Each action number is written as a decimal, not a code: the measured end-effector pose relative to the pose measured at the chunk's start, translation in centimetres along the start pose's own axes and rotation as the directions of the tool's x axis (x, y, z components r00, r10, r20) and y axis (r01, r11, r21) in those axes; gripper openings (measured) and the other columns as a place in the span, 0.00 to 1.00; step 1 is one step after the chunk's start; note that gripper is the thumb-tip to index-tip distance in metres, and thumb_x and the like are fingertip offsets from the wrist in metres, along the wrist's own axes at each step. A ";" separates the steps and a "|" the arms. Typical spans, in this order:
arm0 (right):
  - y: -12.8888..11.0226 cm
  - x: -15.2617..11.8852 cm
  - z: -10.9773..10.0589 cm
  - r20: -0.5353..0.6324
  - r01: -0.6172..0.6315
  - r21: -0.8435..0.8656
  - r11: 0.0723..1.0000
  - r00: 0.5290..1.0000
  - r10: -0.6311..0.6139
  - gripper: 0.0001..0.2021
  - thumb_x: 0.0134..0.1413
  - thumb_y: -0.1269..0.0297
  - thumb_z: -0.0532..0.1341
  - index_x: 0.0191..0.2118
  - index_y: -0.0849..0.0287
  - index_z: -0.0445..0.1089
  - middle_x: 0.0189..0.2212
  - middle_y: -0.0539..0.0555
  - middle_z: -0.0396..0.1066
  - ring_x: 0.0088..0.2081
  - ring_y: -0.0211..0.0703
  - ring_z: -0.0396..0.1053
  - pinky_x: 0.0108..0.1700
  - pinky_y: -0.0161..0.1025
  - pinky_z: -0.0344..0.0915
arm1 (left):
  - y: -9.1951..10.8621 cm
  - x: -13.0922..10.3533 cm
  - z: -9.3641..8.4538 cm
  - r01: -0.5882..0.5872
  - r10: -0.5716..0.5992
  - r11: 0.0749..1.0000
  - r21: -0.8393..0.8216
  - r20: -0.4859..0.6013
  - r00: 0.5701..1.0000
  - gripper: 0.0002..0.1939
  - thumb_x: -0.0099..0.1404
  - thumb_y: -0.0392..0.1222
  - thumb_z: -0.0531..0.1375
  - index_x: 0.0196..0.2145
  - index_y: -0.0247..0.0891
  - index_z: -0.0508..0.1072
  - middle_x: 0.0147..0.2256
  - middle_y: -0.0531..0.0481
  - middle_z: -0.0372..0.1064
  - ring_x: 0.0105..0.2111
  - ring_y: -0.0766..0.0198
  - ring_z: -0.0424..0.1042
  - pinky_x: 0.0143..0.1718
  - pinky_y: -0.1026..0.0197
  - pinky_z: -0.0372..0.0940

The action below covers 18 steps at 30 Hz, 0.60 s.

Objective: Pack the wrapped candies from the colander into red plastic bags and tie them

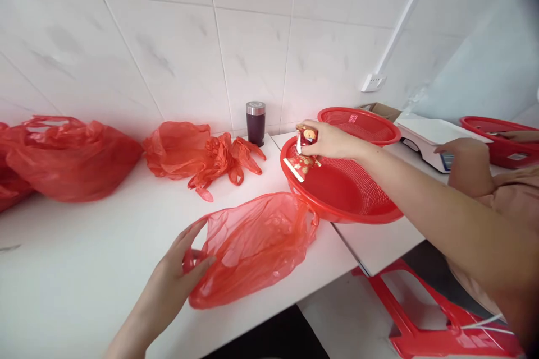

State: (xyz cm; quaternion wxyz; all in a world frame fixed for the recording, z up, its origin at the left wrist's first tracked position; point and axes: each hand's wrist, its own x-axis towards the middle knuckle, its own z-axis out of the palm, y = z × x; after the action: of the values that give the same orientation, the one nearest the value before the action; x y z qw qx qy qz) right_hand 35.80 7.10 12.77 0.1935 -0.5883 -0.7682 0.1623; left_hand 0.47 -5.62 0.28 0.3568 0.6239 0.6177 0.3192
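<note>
Head: open bag [252, 272], long axis diagonal

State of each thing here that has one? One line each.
Left hand: fingers apart, at front bag's edge
Right hand: grip closed on packaging
Packaging: held above near basket
Front bag: mouth open
Middle bags: crumpled
Left bag: bulging, contents hidden
Cup: upright, lidded
Near basket: mouth up
Far basket: mouth up
Scale: reading illegible
</note>
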 end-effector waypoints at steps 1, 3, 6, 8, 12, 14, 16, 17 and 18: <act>-2.0 -0.7 0.9 -0.028 0.046 0.038 0.998 0.999 -0.045 0.22 0.51 0.66 0.60 0.53 0.56 0.62 0.41 0.49 0.69 0.36 0.38 0.67 0.36 0.33 0.62 | 0.3 -0.1 0.3 0.004 -0.004 1.000 -0.013 -0.001 1.000 0.37 0.56 0.51 0.65 0.62 0.55 0.61 0.50 0.49 0.66 0.39 0.60 0.73 0.38 0.64 0.68; -5.7 -2.1 3.7 -0.035 0.147 -0.026 0.989 0.988 -0.148 0.19 0.49 0.66 0.61 0.49 0.56 0.64 0.38 0.49 0.68 0.35 0.38 0.67 0.34 0.34 0.61 | 0.8 -0.2 0.8 0.030 -0.030 0.999 -0.033 -0.004 1.000 0.39 0.56 0.51 0.65 0.64 0.54 0.58 0.50 0.49 0.66 0.40 0.59 0.73 0.39 0.63 0.67; -9.7 -4.0 9.1 -0.058 0.212 -0.292 0.933 0.970 -0.238 0.18 0.51 0.67 0.60 0.49 0.55 0.64 0.44 0.56 0.65 0.38 0.46 0.67 0.32 0.36 0.60 | 1.4 -0.6 1.4 0.058 -0.057 0.995 -0.077 0.003 0.998 0.41 0.58 0.52 0.63 0.66 0.51 0.51 0.49 0.47 0.66 0.39 0.58 0.73 0.41 0.58 0.68; -11.0 -4.7 12.0 -0.015 0.222 -0.357 0.907 0.970 -0.243 0.19 0.53 0.67 0.59 0.52 0.54 0.62 0.47 0.59 0.64 0.40 0.49 0.67 0.31 0.37 0.60 | 1.4 -0.8 1.4 0.062 -0.062 0.994 -0.086 -0.003 0.998 0.41 0.61 0.52 0.60 0.67 0.49 0.48 0.51 0.45 0.66 0.38 0.58 0.73 0.43 0.54 0.67; -10.9 -5.0 14.3 0.193 0.239 -0.225 0.945 0.961 -0.198 0.16 0.55 0.58 0.58 0.50 0.54 0.62 0.44 0.57 0.66 0.34 0.44 0.69 0.28 0.37 0.58 | 0.8 -1.1 0.6 0.009 -0.013 0.999 -0.031 -0.108 0.994 0.38 0.63 0.51 0.58 0.67 0.48 0.48 0.58 0.43 0.59 0.43 0.57 0.71 0.49 0.49 0.64; -10.2 -4.8 14.3 0.286 0.218 -0.216 0.952 0.946 -0.152 0.18 0.55 0.53 0.59 0.49 0.54 0.63 0.43 0.55 0.67 0.31 0.44 0.69 0.28 0.37 0.58 | 0.4 -1.2 0.0 -0.024 0.023 1.000 -0.004 -0.156 0.987 0.37 0.63 0.51 0.58 0.66 0.48 0.49 0.59 0.43 0.58 0.45 0.56 0.71 0.51 0.48 0.64; -9.3 -4.5 14.4 0.339 0.192 -0.274 0.942 0.936 -0.092 0.20 0.53 0.50 0.60 0.48 0.55 0.65 0.43 0.56 0.68 0.33 0.47 0.71 0.29 0.38 0.58 | 0.0 -1.2 -0.6 -0.043 0.048 0.999 0.028 -0.190 0.981 0.36 0.63 0.51 0.57 0.66 0.50 0.50 0.59 0.44 0.58 0.45 0.56 0.71 0.51 0.48 0.64; -8.8 -4.4 14.5 0.355 0.182 -0.302 0.936 0.932 -0.067 0.21 0.52 0.50 0.61 0.48 0.56 0.66 0.43 0.58 0.68 0.34 0.48 0.71 0.29 0.39 0.59 | -0.1 -1.3 -0.8 -0.047 0.056 0.998 0.048 -0.208 0.977 0.35 0.63 0.51 0.57 0.66 0.51 0.51 0.58 0.44 0.59 0.45 0.55 0.71 0.50 0.48 0.64; -8.4 -4.3 14.6 0.368 0.176 -0.320 0.931 0.929 -0.049 0.21 0.52 0.50 0.62 0.48 0.57 0.67 0.44 0.59 0.68 0.34 0.50 0.72 0.29 0.39 0.59 | -0.2 -1.3 -1.0 -0.048 0.062 0.997 0.067 -0.226 0.972 0.35 0.63 0.51 0.57 0.66 0.51 0.51 0.57 0.44 0.60 0.45 0.55 0.71 0.50 0.47 0.65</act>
State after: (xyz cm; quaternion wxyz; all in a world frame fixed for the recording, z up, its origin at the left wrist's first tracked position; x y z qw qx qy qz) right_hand 22.63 0.49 3.53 -0.0457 -0.5285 -0.8397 0.1158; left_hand -0.47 -6.87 0.72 0.2552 0.6107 0.6465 0.3796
